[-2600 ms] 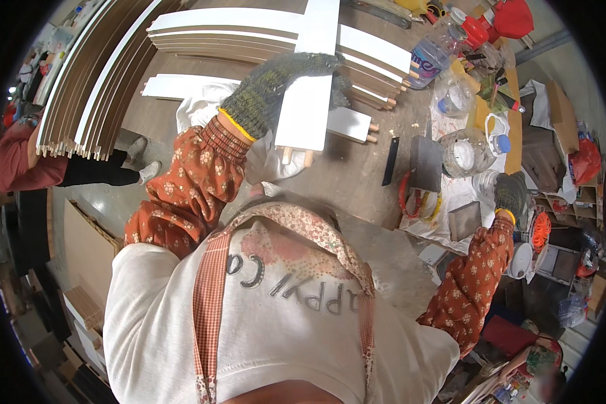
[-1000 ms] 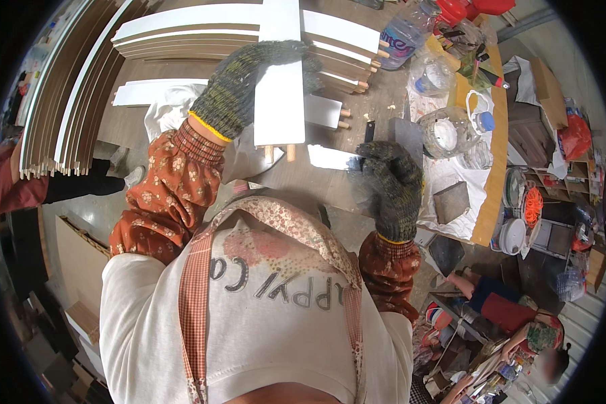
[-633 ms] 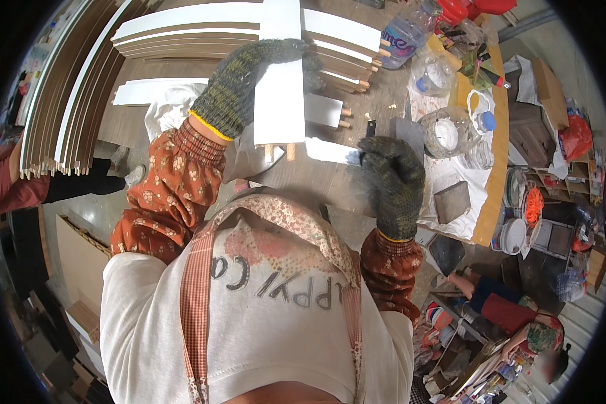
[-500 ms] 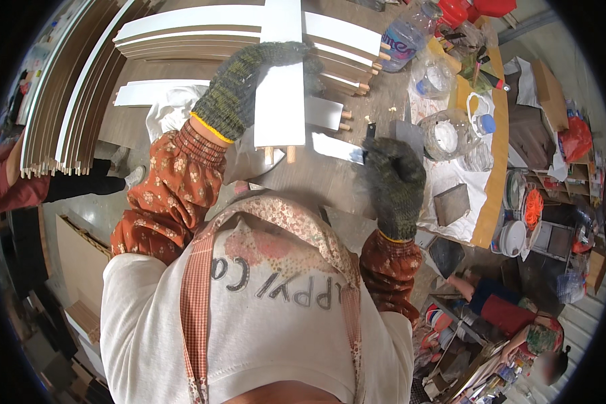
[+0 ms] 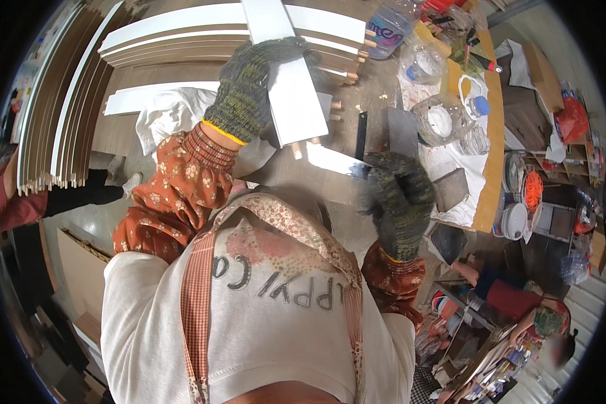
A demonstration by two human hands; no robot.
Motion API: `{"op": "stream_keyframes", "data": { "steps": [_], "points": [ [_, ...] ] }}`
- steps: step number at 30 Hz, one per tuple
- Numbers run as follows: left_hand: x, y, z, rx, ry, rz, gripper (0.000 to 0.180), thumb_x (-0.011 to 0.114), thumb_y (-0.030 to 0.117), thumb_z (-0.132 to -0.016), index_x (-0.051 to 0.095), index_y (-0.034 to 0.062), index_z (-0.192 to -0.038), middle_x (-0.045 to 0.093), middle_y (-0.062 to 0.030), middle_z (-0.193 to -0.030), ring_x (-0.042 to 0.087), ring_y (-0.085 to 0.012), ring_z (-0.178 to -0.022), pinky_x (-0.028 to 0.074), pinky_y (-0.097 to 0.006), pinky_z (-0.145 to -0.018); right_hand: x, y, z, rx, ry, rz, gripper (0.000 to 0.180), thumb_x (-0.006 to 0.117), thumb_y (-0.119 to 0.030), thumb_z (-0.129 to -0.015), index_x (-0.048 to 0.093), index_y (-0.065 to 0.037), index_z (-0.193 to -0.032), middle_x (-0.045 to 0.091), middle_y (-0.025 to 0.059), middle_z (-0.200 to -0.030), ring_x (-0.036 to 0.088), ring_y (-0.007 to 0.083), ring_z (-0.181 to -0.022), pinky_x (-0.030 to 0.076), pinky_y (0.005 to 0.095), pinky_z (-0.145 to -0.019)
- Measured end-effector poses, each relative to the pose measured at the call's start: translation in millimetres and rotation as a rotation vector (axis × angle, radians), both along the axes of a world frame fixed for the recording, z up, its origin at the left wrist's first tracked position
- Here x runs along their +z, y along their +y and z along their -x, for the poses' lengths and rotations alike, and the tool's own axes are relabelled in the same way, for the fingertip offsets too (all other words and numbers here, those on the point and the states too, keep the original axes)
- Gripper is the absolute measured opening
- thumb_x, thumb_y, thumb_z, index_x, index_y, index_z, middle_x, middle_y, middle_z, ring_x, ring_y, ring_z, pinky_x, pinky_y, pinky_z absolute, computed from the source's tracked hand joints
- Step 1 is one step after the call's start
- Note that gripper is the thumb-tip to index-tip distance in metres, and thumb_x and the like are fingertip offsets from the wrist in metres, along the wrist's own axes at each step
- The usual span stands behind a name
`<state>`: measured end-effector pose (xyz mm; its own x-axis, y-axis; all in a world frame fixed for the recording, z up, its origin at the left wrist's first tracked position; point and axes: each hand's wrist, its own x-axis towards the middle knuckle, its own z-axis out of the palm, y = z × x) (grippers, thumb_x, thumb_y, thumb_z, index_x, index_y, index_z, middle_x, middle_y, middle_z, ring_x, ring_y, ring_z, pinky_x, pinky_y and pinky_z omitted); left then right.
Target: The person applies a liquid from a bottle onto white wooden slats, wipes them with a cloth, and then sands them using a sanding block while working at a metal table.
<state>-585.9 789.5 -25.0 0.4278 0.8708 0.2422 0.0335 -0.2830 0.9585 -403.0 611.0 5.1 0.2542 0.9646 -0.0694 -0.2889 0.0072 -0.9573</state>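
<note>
White panel (image 5: pixel 286 81) with wooden dowels sits upper centre, your left hand (image 5: pixel 249 87) curled over its edge to steady it; your right hand (image 5: pixel 398 202), at centre right, pinches a flat metal blade (image 5: pixel 337 161) toward the dowelled end.

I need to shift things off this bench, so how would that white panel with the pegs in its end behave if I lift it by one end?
The white panel looks flat and straight under the left hand, so probably stiff. Its face looks smooth, so it might slide in a knit glove. The wooden pegs at its end stick out and could snag or snap.
</note>
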Motion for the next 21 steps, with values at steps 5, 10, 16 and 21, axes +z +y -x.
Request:
{"op": "stream_keyframes", "data": {
  "steps": [5,10,16,21],
  "points": [
    [-12,0,-15,0.125,-0.078,-0.076,0.035,0.052,0.018,-0.085,0.05,-0.003,-0.113,0.057,-0.018,-0.11,0.059,-0.0287,-0.098,0.05,-0.036,-0.084,-16,-20,17,-0.151,-0.002,-0.004,0.02,0.056,0.003,-0.082,0.057,0.002,-0.101,0.061,0.0119,-0.098,0.06,0.0161,-0.082,0.051,0.0262,-0.068],
    [-19,0,-21,0.195,0.036,-0.223,0.037,0.044,0.022,-0.089,0.049,-0.0036,-0.114,0.056,-0.0204,-0.11,0.057,-0.0321,-0.099,0.049,-0.038,-0.085,-19,-21,21,-0.266,0.002,-0.02,0.02,0.057,0.002,-0.082,0.057,0.002,-0.102,0.062,0.012,-0.095,0.06,0.015,-0.081,0.05,0.0258,-0.065],
    [-25,-3,-28,0.23,0.163,-0.45,0.038,0.054,0.021,-0.084,0.05,-0.0012,-0.115,0.056,-0.0155,-0.113,0.057,-0.0262,-0.103,0.047,-0.034,-0.088,-16,-15,27,-0.289,0.197,0.003,0.02,0.057,0.001,-0.083,0.057,0.002,-0.103,0.063,0.0137,-0.092,0.061,0.0155,-0.072,0.049,0.0236,-0.052],
    [-18,-4,-29,0.29,0.423,-0.793,0.041,0.059,0.021,-0.081,0.051,0.0002,-0.115,0.056,-0.0109,-0.115,0.056,-0.0212,-0.104,0.046,-0.032,-0.089,-13,-21,34,-0.39,0.266,0.102,0.02,0.057,-0.002,-0.083,0.057,0.002,-0.103,0.063,0.0134,-0.087,0.061,0.0158,-0.068,0.049,0.0247,-0.05]
  ]
}}
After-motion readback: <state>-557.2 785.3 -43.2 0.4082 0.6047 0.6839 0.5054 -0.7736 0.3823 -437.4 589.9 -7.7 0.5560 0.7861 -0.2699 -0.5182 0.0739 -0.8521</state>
